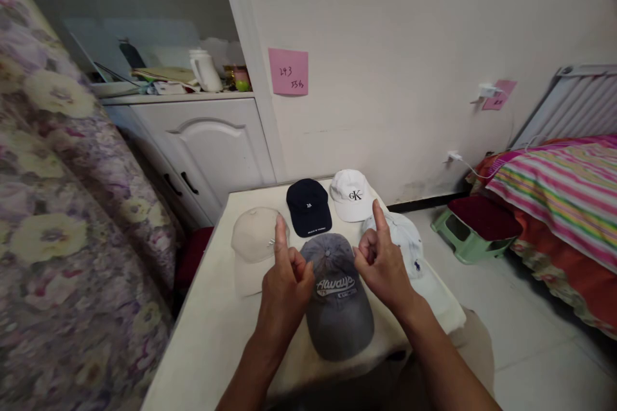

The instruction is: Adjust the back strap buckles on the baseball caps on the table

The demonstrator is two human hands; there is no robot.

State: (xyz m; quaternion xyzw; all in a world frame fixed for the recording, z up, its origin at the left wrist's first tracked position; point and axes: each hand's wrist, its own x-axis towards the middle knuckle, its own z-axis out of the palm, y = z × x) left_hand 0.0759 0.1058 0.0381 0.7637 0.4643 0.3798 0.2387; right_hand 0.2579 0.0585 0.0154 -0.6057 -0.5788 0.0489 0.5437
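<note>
Several baseball caps lie on the cream-covered table (202,340). A grey cap (340,327) lettered "Always" is nearest me, between my hands. My left hand (288,282) is raised over the left side, index finger stretched upward and the other fingers curled, holding nothing. Partly behind it lies a beige cap (253,237). My right hand (383,263) mirrors that pose, index up and nothing in it, in front of a pale cap (409,237) with a small dark emblem. Farther back are a navy cap (308,202) and a white cap (349,189) with a "CK"-like logo.
Behind the table is a pale wall with a pink note (288,71). A white cabinet (212,148) and flowered curtain (72,218) stand left. To the right are a green stool (457,237) and a bed with a striped cover (569,173).
</note>
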